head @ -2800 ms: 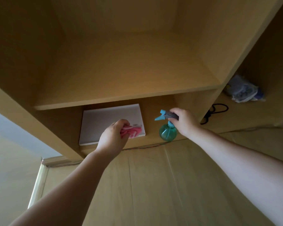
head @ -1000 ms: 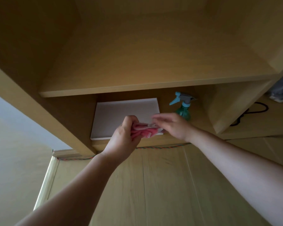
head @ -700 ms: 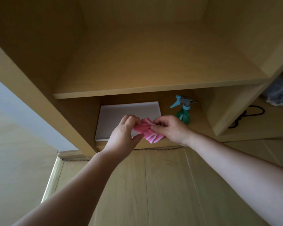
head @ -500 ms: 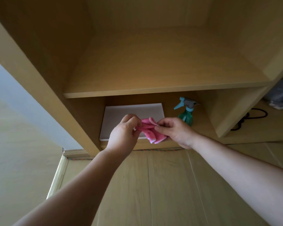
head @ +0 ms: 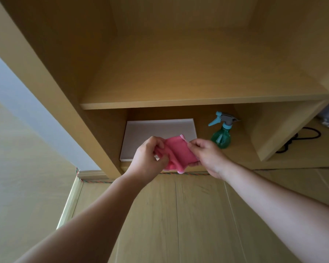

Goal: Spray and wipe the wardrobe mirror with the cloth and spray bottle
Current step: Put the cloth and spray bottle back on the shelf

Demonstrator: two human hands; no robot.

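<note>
A pink cloth [head: 176, 151] is stretched between both hands in front of the lowest shelf opening. My left hand [head: 147, 159] grips its left side and my right hand [head: 207, 155] pinches its right edge. A green spray bottle [head: 221, 134] with a light blue trigger stands alone on the bottom shelf, just right of my right hand and apart from it. No mirror surface is plainly visible.
A flat white box [head: 146, 133] lies on the bottom shelf behind the cloth. The wooden wardrobe shelf [head: 179, 104] runs above it. A black cable [head: 302, 137] lies in the right compartment. Wooden floor [head: 179, 215] below; pale wall at left.
My right hand put the spray bottle down on the bottom shelf and came over to the cloth. Both hands have since pulled the cloth open between them.
</note>
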